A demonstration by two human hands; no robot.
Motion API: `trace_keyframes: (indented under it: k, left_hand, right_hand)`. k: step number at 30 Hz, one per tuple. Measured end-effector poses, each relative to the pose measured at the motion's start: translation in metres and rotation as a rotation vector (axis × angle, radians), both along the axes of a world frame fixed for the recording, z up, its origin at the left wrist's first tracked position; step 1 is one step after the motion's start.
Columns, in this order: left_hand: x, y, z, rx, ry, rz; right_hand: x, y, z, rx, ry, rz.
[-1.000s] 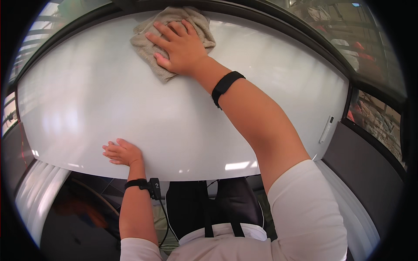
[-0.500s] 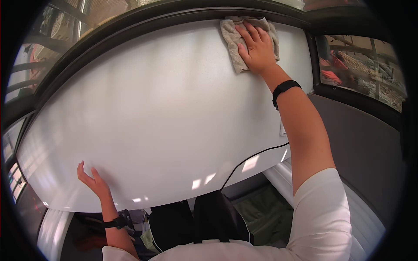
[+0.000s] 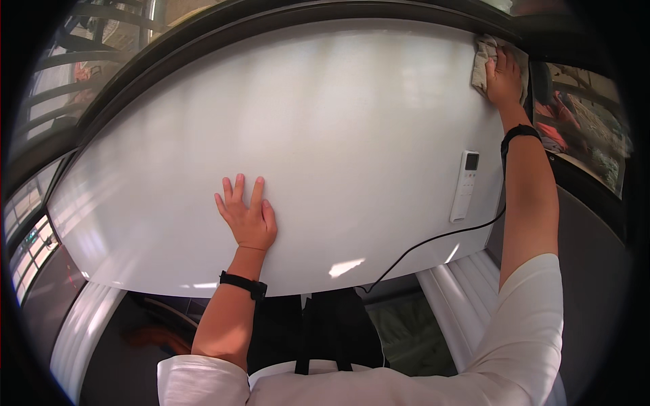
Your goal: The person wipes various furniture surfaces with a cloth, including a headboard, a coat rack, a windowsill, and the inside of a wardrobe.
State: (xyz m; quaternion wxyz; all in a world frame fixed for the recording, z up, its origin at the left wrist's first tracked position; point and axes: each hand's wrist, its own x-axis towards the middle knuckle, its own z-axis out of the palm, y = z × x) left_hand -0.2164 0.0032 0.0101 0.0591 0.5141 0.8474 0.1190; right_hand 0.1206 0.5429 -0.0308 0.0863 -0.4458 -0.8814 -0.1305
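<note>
Both face down: left hand (image 3: 248, 221) spread, right hand (image 3: 504, 82) (farther out) flat on cloth (image 3: 480, 65).

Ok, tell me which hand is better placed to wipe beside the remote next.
Probably the right hand: it lies on the cloth, on the same side as the remote. The left hand is farther off and has no cloth.

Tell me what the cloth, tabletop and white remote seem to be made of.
Cloth: soft, matte fabric, possibly terry, judging by its creases beside the right hand. Tabletop: smooth, semi-gloss, perhaps laminate; it reflects blurred light. White remote: probably satin plastic, from its even, pale casing.
</note>
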Motion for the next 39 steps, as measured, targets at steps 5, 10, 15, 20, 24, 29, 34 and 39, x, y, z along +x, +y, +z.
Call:
trace_keyframes:
  k: [5, 10, 15, 20, 24, 29, 34, 39]
  left_hand:
    - [-0.001, -0.001, -0.003, -0.024, 0.002, 0.031]
    - [-0.019, -0.014, 0.011, -0.071, 0.018, 0.062]
    - [-0.007, 0.002, 0.004, 0.020, -0.048, 0.034]
    - [-0.011, -0.008, 0.002, -0.005, -0.065, 0.058]
    - [-0.011, -0.007, 0.004, -0.010, -0.064, 0.056]
    - [-0.009, -0.007, 0.003, -0.033, -0.091, 0.077]
    - [-0.015, -0.017, 0.000, -0.028, -0.076, 0.079]
    - [-0.015, -0.015, 0.006, -0.219, -0.157, 0.061]
  right_hand:
    - [-0.034, -0.048, 0.035, -0.317, 0.218, -0.081]
    - [-0.033, -0.240, 0.091, -0.490, 0.415, -0.346]
    - [-0.019, -0.354, 0.082, -0.434, 0.165, -0.530]
    - [-0.066, -0.334, 0.065, -0.505, 0.157, -0.441]
    - [-0.106, -0.313, 0.078, -0.416, 0.235, -0.591]
    - [-0.094, -0.307, 0.080, -0.662, 0.409, -0.637]
    - [-0.239, -0.329, 0.103, -0.826, 0.449, -0.061]
    - [-0.439, -0.385, 0.093, -0.725, 0.331, 0.928]
